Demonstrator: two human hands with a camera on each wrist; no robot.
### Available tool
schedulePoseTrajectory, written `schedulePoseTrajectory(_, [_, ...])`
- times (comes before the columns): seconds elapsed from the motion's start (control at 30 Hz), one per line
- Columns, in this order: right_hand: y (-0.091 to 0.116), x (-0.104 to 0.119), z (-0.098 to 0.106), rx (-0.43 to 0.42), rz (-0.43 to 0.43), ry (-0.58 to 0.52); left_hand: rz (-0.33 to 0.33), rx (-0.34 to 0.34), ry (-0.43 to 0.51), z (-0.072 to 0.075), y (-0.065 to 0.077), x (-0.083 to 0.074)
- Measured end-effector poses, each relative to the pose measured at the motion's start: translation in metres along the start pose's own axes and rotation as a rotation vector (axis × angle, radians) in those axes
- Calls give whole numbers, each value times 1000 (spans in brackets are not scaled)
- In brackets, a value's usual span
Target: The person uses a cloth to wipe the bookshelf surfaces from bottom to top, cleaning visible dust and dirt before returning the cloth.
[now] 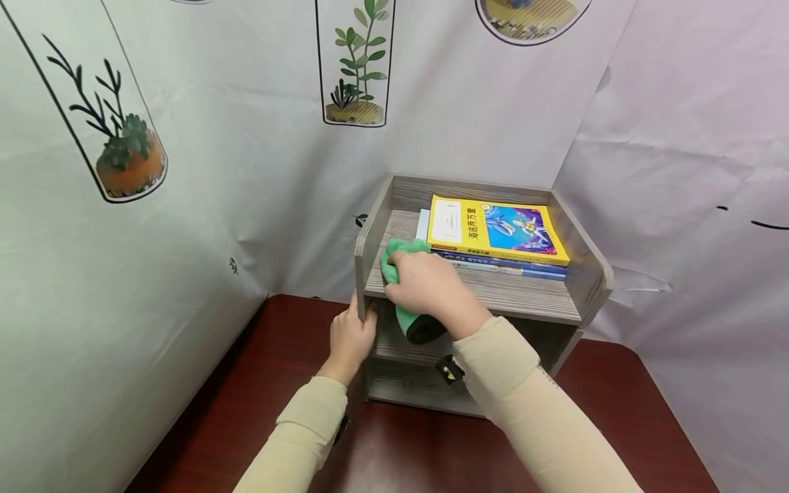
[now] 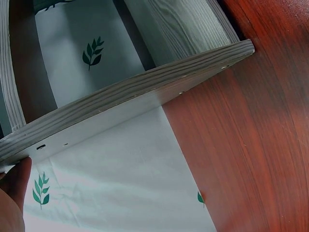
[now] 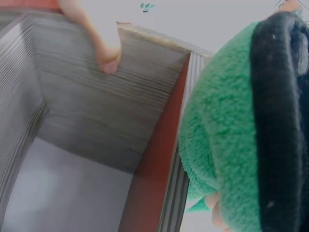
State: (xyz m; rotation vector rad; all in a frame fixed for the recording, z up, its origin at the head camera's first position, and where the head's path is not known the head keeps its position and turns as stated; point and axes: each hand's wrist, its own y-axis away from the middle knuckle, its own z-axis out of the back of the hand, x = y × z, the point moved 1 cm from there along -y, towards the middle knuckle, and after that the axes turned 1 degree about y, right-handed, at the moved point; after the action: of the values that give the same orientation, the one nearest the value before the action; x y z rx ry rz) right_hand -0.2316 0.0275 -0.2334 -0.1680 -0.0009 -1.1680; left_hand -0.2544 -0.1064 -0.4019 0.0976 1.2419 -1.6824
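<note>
A small grey wood-grain shelf unit (image 1: 511,296) stands on the table. My right hand (image 1: 428,284) grips a fluffy green cloth (image 1: 407,318) with a black edge at the left end of its top shelf. Large in the right wrist view, the same cloth (image 3: 222,125) hides most of the fingers. Lower down, my left hand (image 1: 351,340) holds the unit's left side panel (image 1: 370,229), fingers outside and thumb (image 3: 108,53) on the inner face. Beside the cloth lies a stack of books, a yellow book (image 1: 462,229) on top of blue-spined ones (image 1: 487,260).
The dark red wooden table (image 1: 246,383) extends on both sides of the unit. White wall sheeting (image 1: 271,137) with printed plants hangs behind and beside it. Raised side panels, such as the right one (image 1: 582,250), bound the top shelf. Open compartments (image 1: 407,380) lie below.
</note>
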Motion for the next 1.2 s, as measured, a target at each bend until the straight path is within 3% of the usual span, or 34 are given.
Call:
schedulePoseTrajectory(0.27, [-13,6,6,44,1,-125,-3,8,1,4,-2,0])
schedulePoseTrajectory(0.47, [-20,1,2,30,-73,-386,-10,4,5,5,-3,0])
schedulePoseTrajectory(0.63, [-23,0,-8,12,-115,-610,-68,7,-20,3,-1,2])
schedulePoseTrajectory(0.73, [-17,-1,-5,11,-130,-545,-99,6,-25,1,2,2])
schedulePoseTrajectory(0.9, [1,-8,12,-68,-142,-295,-82,11,-20,-2,6,2])
schedulePoseTrajectory(1.0, [14,-16,26,-97,-83,-259,-83,8,-14,-3,7,1])
schedulePoseTrajectory(1.1, [23,-21,33,14,24,-246,-104,-9,-10,-1,6,1])
schedulePoseTrajectory(1.2, [23,-18,26,109,111,-195,-119,-25,-16,1,4,2])
